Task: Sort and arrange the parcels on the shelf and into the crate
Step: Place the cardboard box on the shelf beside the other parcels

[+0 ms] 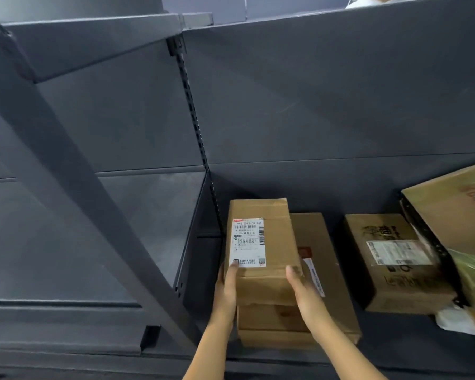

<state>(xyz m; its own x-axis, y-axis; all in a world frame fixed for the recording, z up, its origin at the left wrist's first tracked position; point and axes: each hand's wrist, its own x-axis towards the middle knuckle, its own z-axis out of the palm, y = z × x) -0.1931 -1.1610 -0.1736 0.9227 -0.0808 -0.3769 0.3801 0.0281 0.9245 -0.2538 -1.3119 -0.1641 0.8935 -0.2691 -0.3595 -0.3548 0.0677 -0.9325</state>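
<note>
Left hand (pixel 226 286) clamped on the near left edge of the labelled carton (pixel 277 242), thumb flat on top at the corner of its shipping label (pixel 248 242), fingers hidden down the left face; right hand (pixel 303 290) gripping the near right corner, thumb over the top edge, other fingers out of sight.

Held lengthwise on the left part of a wider flat carton (pixel 324 272) beneath; left edges about flush, the flat carton's right strip and near end showing past the labelled carton; both on the dark shelf board (pixel 395 352).

Just left of the labelled carton's far corner, the slotted upright (pixel 192 111).

Right of it, past the flat carton and a narrow dark gap, a printed carton (pixel 395 259); further right, a large tilted carton (pixel 450 204) leaning over that one's right edge.

Above the labelled carton, open height before the grey back panel (pixel 327 91); up and to the left, an upper shelf (pixel 93 31).
</note>
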